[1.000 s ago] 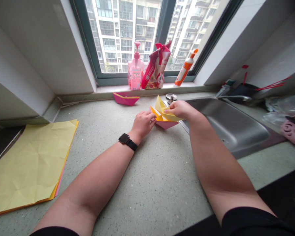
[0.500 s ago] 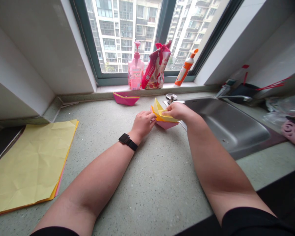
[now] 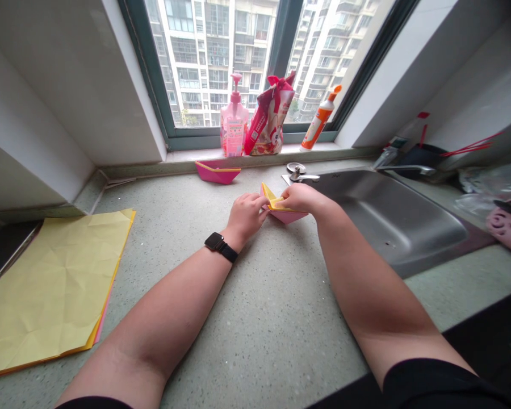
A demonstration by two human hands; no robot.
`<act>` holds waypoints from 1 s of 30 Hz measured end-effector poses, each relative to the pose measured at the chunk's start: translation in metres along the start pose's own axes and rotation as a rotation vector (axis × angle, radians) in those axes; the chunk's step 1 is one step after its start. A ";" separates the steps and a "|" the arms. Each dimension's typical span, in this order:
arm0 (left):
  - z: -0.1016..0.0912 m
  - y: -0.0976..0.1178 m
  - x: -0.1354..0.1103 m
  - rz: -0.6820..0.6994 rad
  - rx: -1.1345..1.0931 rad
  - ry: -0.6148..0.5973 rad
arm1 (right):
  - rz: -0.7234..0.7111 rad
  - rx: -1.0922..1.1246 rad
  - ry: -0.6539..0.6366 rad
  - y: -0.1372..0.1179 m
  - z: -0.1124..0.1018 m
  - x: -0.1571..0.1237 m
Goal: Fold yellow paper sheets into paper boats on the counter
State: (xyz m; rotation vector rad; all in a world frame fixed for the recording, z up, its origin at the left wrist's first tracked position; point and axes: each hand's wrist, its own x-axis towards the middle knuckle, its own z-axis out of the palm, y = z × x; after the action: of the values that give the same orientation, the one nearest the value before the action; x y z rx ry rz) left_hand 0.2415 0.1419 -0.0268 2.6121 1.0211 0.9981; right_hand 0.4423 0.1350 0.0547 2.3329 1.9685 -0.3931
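Note:
A folded paper boat, yellow on top and pink below, rests on the speckled counter close to the sink's left edge. My left hand, with a black watch on the wrist, pinches the boat's left end. My right hand presses down on the boat's yellow top from the right and hides much of it. A second pink paper boat sits farther back, below the window sill, apart from both hands.
A stack of creased yellow paper sheets lies at the left. A steel sink with a tap is at the right. On the sill stand a pink pump bottle, a pink bag and an orange bottle.
My right hand has moved left and down over the boat, and the upright yellow point of the paper has been flattened. The left hand has stayed in place.

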 end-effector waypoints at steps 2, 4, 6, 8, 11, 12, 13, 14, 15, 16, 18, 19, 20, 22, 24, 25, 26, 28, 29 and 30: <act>0.001 -0.001 0.000 -0.008 -0.006 -0.003 | 0.012 -0.015 0.018 0.000 -0.002 -0.002; 0.002 -0.001 -0.001 -0.016 -0.012 -0.009 | 0.025 -0.032 0.031 -0.002 -0.002 -0.003; 0.003 -0.001 -0.002 -0.022 -0.015 -0.019 | 0.039 -0.049 0.038 -0.005 0.001 -0.004; 0.003 -0.001 -0.002 -0.020 -0.014 -0.032 | 0.049 -0.061 0.045 -0.011 0.004 -0.005; 0.002 0.001 -0.003 -0.012 -0.010 -0.050 | 0.045 -0.057 0.054 -0.016 0.003 -0.006; 0.001 0.002 -0.003 -0.014 -0.008 -0.053 | 0.035 -0.048 0.053 -0.015 0.001 -0.007; 0.000 0.002 -0.003 -0.018 -0.005 -0.053 | 0.022 -0.038 0.052 -0.013 -0.002 -0.008; -0.001 0.003 -0.003 -0.026 -0.002 -0.051 | 0.007 -0.022 0.062 -0.010 -0.006 -0.009; -0.001 0.003 -0.003 -0.037 0.002 -0.048 | -0.007 -0.001 0.084 -0.006 -0.009 -0.009; -0.002 0.004 -0.003 -0.049 0.007 -0.046 | -0.014 0.022 0.117 -0.001 -0.012 -0.008; -0.002 0.003 -0.003 -0.073 0.017 -0.042 | -0.015 0.125 0.238 0.008 -0.015 -0.005; -0.002 0.002 -0.003 -0.085 0.022 -0.043 | 0.011 0.152 0.230 0.012 -0.014 -0.003; -0.002 0.002 -0.003 -0.095 0.027 -0.045 | 0.019 0.161 0.214 0.015 -0.011 0.000; -0.001 -0.001 -0.003 -0.113 0.036 -0.050 | 0.020 0.172 0.175 0.017 -0.003 0.006; 0.000 -0.003 -0.003 -0.129 0.045 -0.058 | 0.022 0.185 0.131 0.016 0.005 0.012; 0.001 -0.004 -0.003 -0.138 0.050 -0.063 | 0.024 0.191 0.111 0.016 0.009 0.014; 0.001 -0.005 -0.003 -0.146 0.054 -0.068 | 0.028 0.198 0.094 0.016 0.012 0.016; 0.003 -0.007 -0.003 -0.159 0.056 -0.076 | 0.038 0.212 0.064 0.017 0.016 0.018; 0.003 -0.007 -0.003 -0.162 0.053 -0.079 | 0.044 0.222 0.053 0.018 0.017 0.019; 0.004 -0.008 -0.003 -0.162 0.048 -0.082 | 0.049 0.233 0.047 0.020 0.017 0.020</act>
State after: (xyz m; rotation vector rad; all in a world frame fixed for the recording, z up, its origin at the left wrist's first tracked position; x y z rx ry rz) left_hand 0.2381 0.1459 -0.0344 2.5350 1.2276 0.8330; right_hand 0.4619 0.1466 0.0313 2.5444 1.9780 -0.5994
